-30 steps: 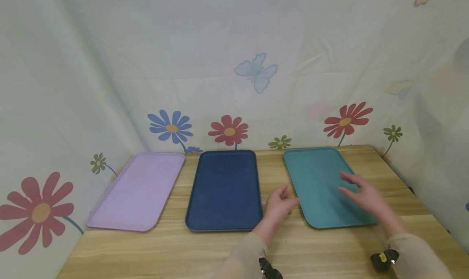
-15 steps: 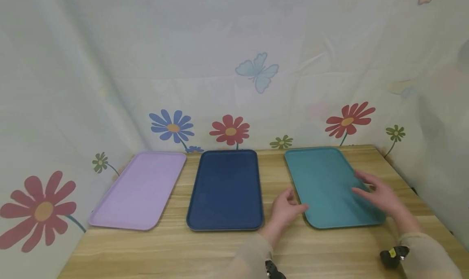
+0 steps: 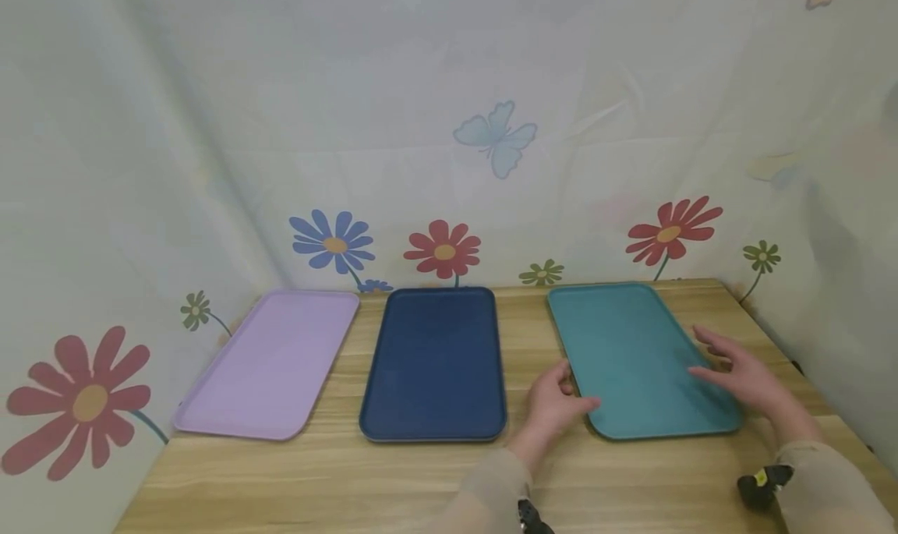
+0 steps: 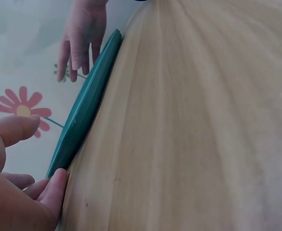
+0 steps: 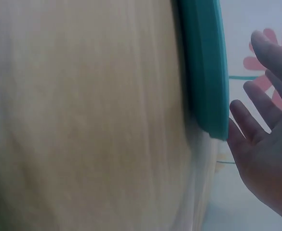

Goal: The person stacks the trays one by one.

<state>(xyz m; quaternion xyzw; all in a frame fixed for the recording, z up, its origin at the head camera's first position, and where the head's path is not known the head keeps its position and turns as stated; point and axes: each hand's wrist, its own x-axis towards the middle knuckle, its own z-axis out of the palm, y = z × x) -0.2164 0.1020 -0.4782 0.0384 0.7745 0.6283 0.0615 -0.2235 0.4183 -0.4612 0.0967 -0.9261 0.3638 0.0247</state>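
Observation:
A teal rectangular tray [image 3: 638,362] lies flat on the wooden table at the right in the head view. At its near left edge is my left hand [image 3: 550,401]. The left wrist view shows the fingertips [image 4: 59,185] at the tray's side, with the thumb raised apart from them. My right hand [image 3: 751,378] is at the right edge of the tray, thumb and fingers spread. Seen from the right wrist, its fingers [image 5: 247,120] are beside the tray's rim; whether they touch it I cannot tell. Neither hand grips anything.
A dark blue tray [image 3: 435,362] lies in the middle of the table [image 3: 337,483], left of my left hand. Farther left is a lilac tray [image 3: 273,362]. A white curtain [image 3: 393,113] with printed flowers and butterflies hangs behind the table and at its sides.
Both hands have moved to the right, the left one to the teal tray's left edge and the right one out toward its right edge. The trays lie as before.

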